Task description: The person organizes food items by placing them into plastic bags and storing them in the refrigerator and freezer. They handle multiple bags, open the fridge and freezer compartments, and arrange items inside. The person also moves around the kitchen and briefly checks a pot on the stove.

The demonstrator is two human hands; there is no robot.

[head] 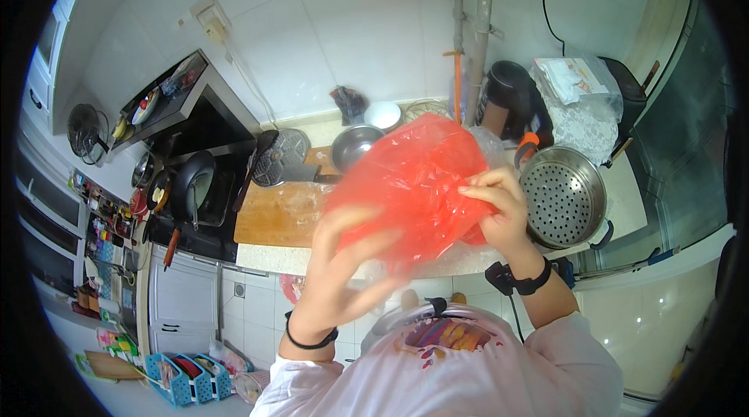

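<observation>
A thin red plastic bag (409,183) is puffed out above the counter in front of me. My right hand (500,206) pinches the bag's right side between thumb and fingertips. My left hand (345,265) is blurred at the bag's lower left, its fingers spread and overlapping the red film. Whether those fingers touch the film is unclear. Behind the bag, part of a wooden cutting board (275,215) and a metal bowl (354,145) are covered. A cleaver (301,173) lies at the board's back edge.
To the right stands a perforated steamer pot (559,197). A wok (193,189) sits on the black stove at left, its wooden handle jutting over the front edge. A white bowl (382,115) and a perforated metal plate (284,153) rest near the wall. Vertical pipes (483,25) rise behind.
</observation>
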